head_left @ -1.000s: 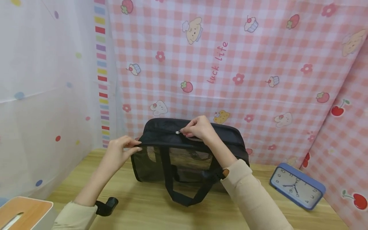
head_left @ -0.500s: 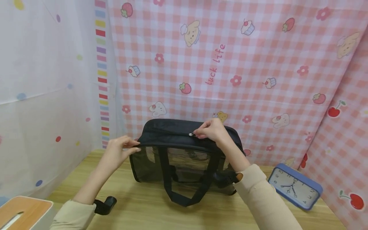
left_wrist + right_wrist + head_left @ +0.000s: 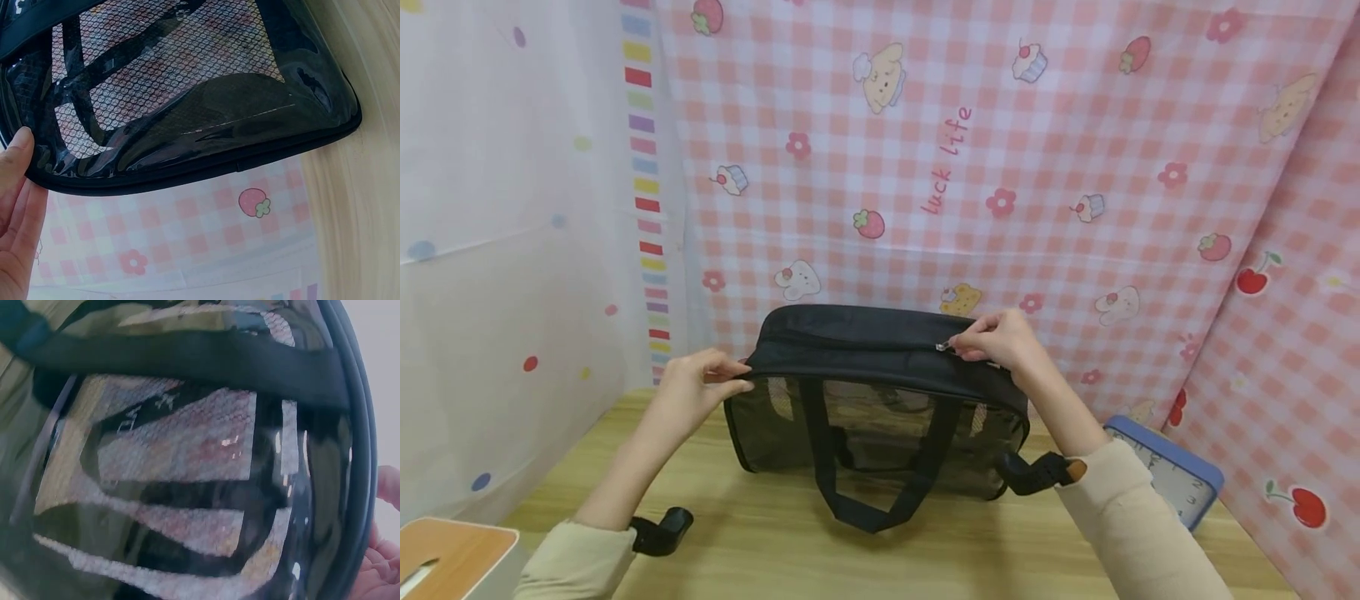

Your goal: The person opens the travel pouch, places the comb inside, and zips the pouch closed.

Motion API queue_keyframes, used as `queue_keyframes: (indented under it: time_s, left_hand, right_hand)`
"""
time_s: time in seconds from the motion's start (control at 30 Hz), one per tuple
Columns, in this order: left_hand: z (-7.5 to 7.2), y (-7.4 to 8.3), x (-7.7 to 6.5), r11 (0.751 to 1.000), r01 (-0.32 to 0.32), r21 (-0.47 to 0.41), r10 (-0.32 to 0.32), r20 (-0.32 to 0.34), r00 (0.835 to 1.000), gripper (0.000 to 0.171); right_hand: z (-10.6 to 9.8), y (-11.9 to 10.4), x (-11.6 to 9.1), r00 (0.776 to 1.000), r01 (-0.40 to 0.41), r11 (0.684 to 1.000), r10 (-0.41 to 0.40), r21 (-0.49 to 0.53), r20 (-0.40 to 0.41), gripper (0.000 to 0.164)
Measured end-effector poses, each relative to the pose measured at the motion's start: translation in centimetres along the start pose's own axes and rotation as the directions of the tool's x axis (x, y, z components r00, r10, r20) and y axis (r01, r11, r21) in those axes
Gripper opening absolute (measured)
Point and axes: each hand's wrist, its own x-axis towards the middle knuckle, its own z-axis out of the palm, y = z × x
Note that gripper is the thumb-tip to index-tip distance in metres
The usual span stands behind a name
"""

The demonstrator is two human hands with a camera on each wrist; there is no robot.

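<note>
A black bag [image 3: 880, 442] with see-through and mesh panels stands upright on the table, its front strap handle [image 3: 874, 518] hanging down over the tabletop. My left hand [image 3: 688, 400] pinches the bag's top left corner between thumb and fingers; the left wrist view shows the thumb on the clear side panel [image 3: 237, 119]. On the top, toward the right, my right hand [image 3: 1007, 346] pinches a silver zipper pull [image 3: 943, 346]. Behind the slider the zipper line looks closed, though the black fabric makes this hard to tell. In the right wrist view the fingers [image 3: 378, 569] show only partly beyond the bag's edge.
A blue clock [image 3: 1180, 479] stands at the right, partly hidden by the right sleeve. A tissue box [image 3: 467, 546] with a wood-coloured top sits at the front left. Behind the bag hangs a pink checked cloth [image 3: 985, 250].
My right hand has drawn the zipper pull to the right along the bag's top. The left hand keeps its pinch on the left corner. The view has shifted slightly.
</note>
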Motion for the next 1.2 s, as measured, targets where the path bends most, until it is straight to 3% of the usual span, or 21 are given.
queue_keyframes:
  time_s: [0.57,0.8,1.2]
  left_hand:
    - [0.1,-0.3,0.3,1.000,-0.009,0.007,0.009,-0.002,1.000,0.013]
    - [0.2,-0.5,0.2,1.000,-0.025,0.013,0.025,-0.028,0.999,0.013]
    - [0.0,0.0,0.1,1.000,0.020,0.006,-0.020,-0.001,1.000,0.013]
  right_hand:
    - [-4.3,3.8,-1.8,0.998,-0.040,0.999,0.039,-0.011,-0.048,0.027]
    - [-5.3,5.5,-2.0,0.997,-0.037,0.999,0.039,0.020,-0.064,0.021]
    - [-6.2,7.4,-2.3,0.995,-0.093,0.995,0.093,0.021,-0.043,0.023]
